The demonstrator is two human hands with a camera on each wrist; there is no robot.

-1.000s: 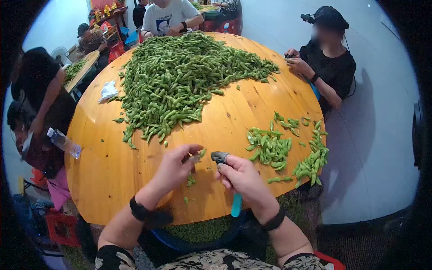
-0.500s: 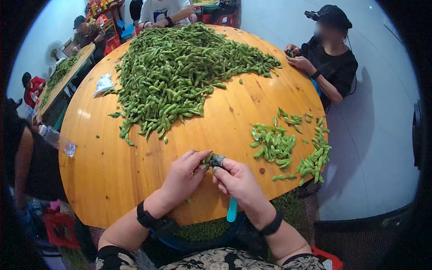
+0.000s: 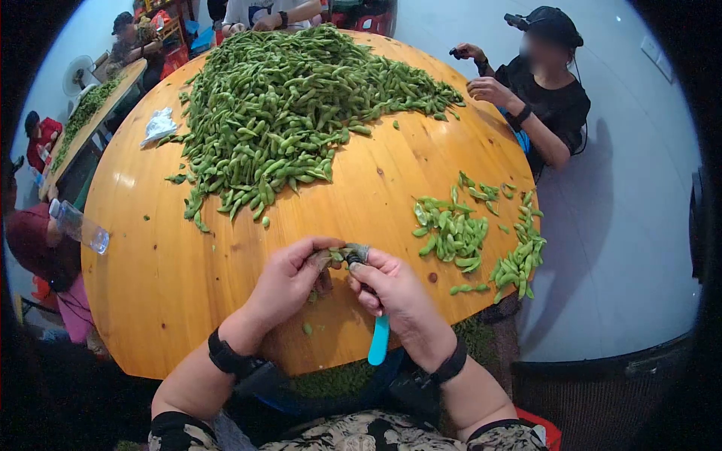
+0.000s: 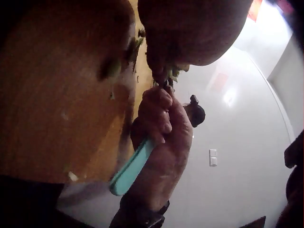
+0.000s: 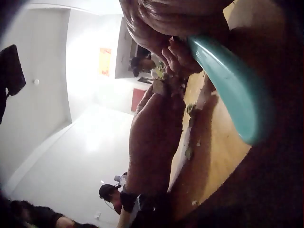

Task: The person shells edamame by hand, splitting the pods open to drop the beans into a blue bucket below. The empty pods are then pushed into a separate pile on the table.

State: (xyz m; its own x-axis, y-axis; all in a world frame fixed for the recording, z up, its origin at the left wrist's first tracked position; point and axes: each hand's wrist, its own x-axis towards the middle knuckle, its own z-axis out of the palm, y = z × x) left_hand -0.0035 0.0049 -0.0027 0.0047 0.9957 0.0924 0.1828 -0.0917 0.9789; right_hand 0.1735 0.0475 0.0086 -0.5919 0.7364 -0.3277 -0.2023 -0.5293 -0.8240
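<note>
In the head view my left hand [image 3: 289,278] pinches a green soybean pod [image 3: 335,256] over the near part of the round table. My right hand [image 3: 395,289] meets it from the right, its fingers curled round a tool with a teal handle [image 3: 379,342] that points down toward me. The tool's working end is hidden by the fingers, and I cannot tell its kind. A grey and black covering [image 3: 359,252] shows at the right fingertips. The wrist views show the teal handle [image 4: 133,172] sticking out of the right fist, with the fingertips of both hands close together at the pod.
A large pile of soybean pods [image 3: 278,113] covers the far table [image 3: 150,301]. Smaller heaps of pods [image 3: 455,234] lie at the right. A plastic bottle [image 3: 79,225] lies at the left edge, near white tissue [image 3: 159,126]. Another person [image 3: 553,98] sits at the right.
My hands were apart a second ago; the left has since brought the pod against the right fingertips, and they stay together. The person at the right has raised one hand.
</note>
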